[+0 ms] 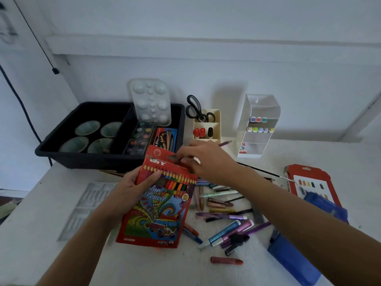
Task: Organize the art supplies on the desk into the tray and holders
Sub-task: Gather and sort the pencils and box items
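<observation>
A: Bg stuff?
B: White wall (206, 15) w/ a plain ledge (206, 46) running across.
A: Anything hanging?
B: Thin black cable (35, 36), slanting down across the ledge's left end, ending in a small black tip (55, 70) just below the ledge. Thicker dark cord (24, 108) further left of the ledge, curving down.
A: Else?
B: Pale slanted strip (358, 118) under the ledge's right end. Blurry greenish thing (6, 209) far below-left of the ledge, can't ID.

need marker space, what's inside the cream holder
Cream holder: black scissors in the back slot, two red-capped markers and a black marker in front. Its walls hide their lower parts.
</observation>
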A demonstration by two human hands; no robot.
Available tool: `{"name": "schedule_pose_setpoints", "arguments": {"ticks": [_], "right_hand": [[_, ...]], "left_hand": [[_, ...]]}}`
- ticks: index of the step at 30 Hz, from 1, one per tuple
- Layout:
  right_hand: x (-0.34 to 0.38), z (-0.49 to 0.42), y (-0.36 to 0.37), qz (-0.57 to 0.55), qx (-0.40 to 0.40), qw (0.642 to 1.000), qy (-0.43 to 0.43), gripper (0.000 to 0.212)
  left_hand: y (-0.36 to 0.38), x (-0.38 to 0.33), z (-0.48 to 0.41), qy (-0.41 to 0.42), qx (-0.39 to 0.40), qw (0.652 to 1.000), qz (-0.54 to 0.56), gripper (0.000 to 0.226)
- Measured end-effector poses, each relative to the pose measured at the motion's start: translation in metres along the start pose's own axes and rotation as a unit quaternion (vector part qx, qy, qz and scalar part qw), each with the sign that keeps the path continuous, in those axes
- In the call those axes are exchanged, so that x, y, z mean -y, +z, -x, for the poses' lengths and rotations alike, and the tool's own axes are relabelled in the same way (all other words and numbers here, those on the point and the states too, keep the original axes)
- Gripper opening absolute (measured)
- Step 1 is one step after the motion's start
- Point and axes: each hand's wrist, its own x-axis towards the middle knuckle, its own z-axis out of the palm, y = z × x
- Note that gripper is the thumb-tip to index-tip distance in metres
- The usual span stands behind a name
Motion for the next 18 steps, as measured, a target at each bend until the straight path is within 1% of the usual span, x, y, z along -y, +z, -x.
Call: {"name": "schedule_pose_setpoints", "arguments": {"ticks": [4, 8, 10, 12, 13, 14, 15, 16, 17, 18], "right_hand": [[0.009, -0.015, 0.003, 0.005, 0.021, 0.998, -0.056, 0.020], [0.010, -0.031, 0.002, -0.021, 0.012, 0.995, -0.095, 0.013], [0.006, -0.037, 0.002, -0.008, -0.012, 0.995, -0.095, 0.010], [-0.001, -0.041, 0.005, 0.046, -0.065, 0.995, -0.054, 0.030], [-0.004, -0.042, 0.006, 0.062, -0.084, 0.994, -0.014, 0.040], [-0.005, -0.043, 0.007, 0.055, -0.099, 0.993, 0.034, 0.046], [-0.007, -0.044, 0.007, 0.019, -0.107, 0.990, 0.086, 0.044], [-0.006, -0.046, 0.006, -0.048, -0.115, 0.983, 0.132, 0.035], [-0.007, -0.048, 0.006, -0.138, -0.126, 0.967, 0.173, 0.025], [-0.006, -0.050, 0.007, -0.242, -0.139, 0.938, 0.206, 0.020]], "left_hand": [[-0.006, -0.003, -0.001, -0.004, 0.010, 1.000, -0.014, 0.029], [-0.012, -0.004, -0.003, -0.006, 0.020, 1.000, -0.012, 0.027], [-0.015, -0.004, -0.005, -0.008, 0.020, 1.000, 0.001, 0.026], [-0.019, -0.003, -0.007, -0.011, 0.011, 1.000, 0.020, 0.025], [-0.021, -0.002, -0.008, -0.012, 0.007, 0.999, 0.029, 0.025], [-0.023, -0.002, -0.010, -0.013, 0.003, 0.999, 0.036, 0.025], [-0.025, -0.002, -0.011, -0.014, 0.001, 0.999, 0.040, 0.026], [-0.027, -0.002, -0.013, -0.016, 0.001, 0.999, 0.042, 0.026], [-0.029, -0.002, -0.015, -0.018, 0.002, 0.999, 0.042, 0.026], [-0.031, -0.002, -0.017, -0.019, 0.004, 0.999, 0.040, 0.027]]}}
